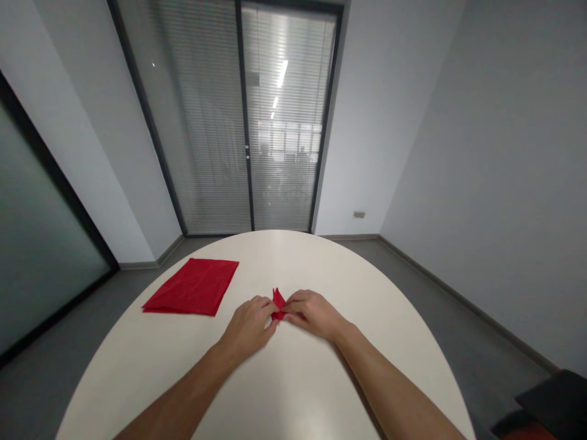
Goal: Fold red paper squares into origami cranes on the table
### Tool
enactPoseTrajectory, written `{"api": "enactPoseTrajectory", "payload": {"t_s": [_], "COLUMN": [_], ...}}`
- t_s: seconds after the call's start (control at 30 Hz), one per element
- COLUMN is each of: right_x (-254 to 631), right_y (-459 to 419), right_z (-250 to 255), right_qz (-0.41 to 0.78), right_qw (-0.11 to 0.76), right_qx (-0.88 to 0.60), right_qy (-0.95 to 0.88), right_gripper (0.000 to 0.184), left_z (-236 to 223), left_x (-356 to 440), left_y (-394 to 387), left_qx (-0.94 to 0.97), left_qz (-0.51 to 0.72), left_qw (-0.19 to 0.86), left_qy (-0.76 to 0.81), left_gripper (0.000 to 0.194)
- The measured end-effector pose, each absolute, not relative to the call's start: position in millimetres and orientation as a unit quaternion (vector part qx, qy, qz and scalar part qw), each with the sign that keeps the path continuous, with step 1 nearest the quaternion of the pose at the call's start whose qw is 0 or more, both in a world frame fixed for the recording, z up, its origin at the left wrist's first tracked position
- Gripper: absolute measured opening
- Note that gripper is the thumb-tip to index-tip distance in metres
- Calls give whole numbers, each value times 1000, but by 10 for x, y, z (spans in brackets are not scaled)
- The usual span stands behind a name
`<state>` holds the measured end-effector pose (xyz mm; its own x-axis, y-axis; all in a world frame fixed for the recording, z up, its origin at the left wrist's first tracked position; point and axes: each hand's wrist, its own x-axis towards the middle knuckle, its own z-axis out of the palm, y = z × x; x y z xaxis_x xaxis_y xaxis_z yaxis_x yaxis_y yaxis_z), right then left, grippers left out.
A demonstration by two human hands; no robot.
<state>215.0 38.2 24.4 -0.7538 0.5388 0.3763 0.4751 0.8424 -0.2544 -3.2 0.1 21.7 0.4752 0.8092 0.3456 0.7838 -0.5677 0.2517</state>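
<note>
Between my two hands, near the middle of the table, is a small folded piece of red cloth (278, 299) with pointed tips sticking up. My left hand (251, 321) pinches it from the left, fingers bent and thumb below. From the right, my right hand (312, 311) grips it with thumb and fingertips. The fingers cover much of the lower part of the small piece. A larger red cloth (195, 287), folded flat in layers, lies to the left of my hands, apart from them.
The round white table (293, 391) spreads under both arms, its curved far edge facing a glass door (284, 183) with blinds. A black and red object, perhaps a chair (557, 403), stands at the lower right. Walls rise on both sides.
</note>
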Motion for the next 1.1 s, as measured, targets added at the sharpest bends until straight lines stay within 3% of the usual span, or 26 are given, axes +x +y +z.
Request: {"api": "enactPoseTrajectory", "payload": {"t_s": [0.27,0.47,0.87,1.1], "right_x": [2155,2144,2103,2061], "right_y": [359,323,368,305], "right_z": [296,328,276,314], "right_qz": [56,53,-39,0], "right_qw": [233,265,289,323], "right_qx": [-286,-286,-281,-300], "right_qy": [-928,-919,-914,-898], "right_gripper": [29,21,15,16], "left_z": [243,244,285,268], "left_x": [-22,-23,14,2], "left_y": [17,7,-35,-16], "left_qx": [856,839,841,814], "left_qz": [217,265,305,324], "left_qw": [3,14,-18,-7], "left_qy": [469,475,445,481], "left_gripper": [17,22,12,11]}}
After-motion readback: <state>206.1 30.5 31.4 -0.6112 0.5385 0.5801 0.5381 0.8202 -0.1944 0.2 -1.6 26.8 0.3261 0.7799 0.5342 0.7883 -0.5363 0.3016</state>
